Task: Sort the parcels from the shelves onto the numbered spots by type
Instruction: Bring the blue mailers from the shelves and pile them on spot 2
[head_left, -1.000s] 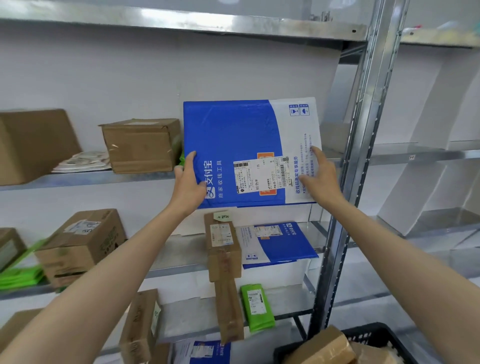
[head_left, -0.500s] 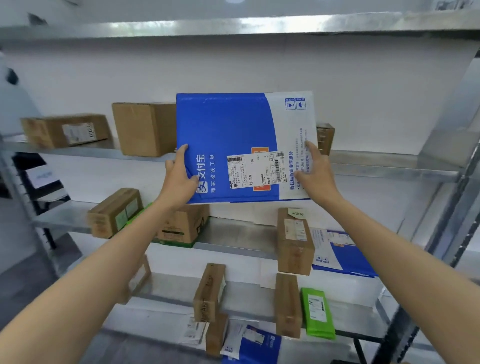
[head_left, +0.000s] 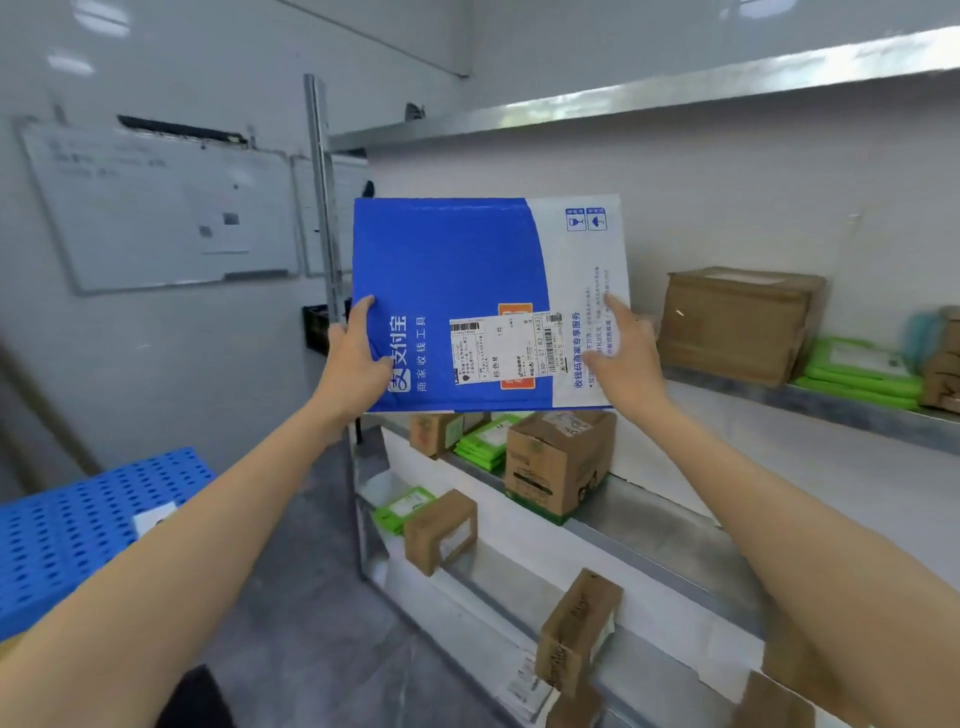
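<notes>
A large flat blue and white mailer (head_left: 467, 270) with a shipping label is held upright in front of me, clear of the shelves. My left hand (head_left: 358, 358) grips its lower left edge, thumb on the front. My right hand (head_left: 623, 358) holds its lower right edge, thumb on the white part and fingers behind. Brown cardboard boxes (head_left: 737, 322) and green mailers (head_left: 857, 371) lie on the metal shelves (head_left: 675, 525) to the right.
A blue perforated platform (head_left: 78, 519) with a white card sits low on the left. A whiteboard (head_left: 156, 208) hangs on the left wall. The shelf's metal upright (head_left: 324, 208) stands just behind the mailer's left edge. Grey floor shows between platform and shelves.
My view has swung left, away from the shelves, with the mailer still held in both hands. The whiteboard wall and blue platform have come into view.
</notes>
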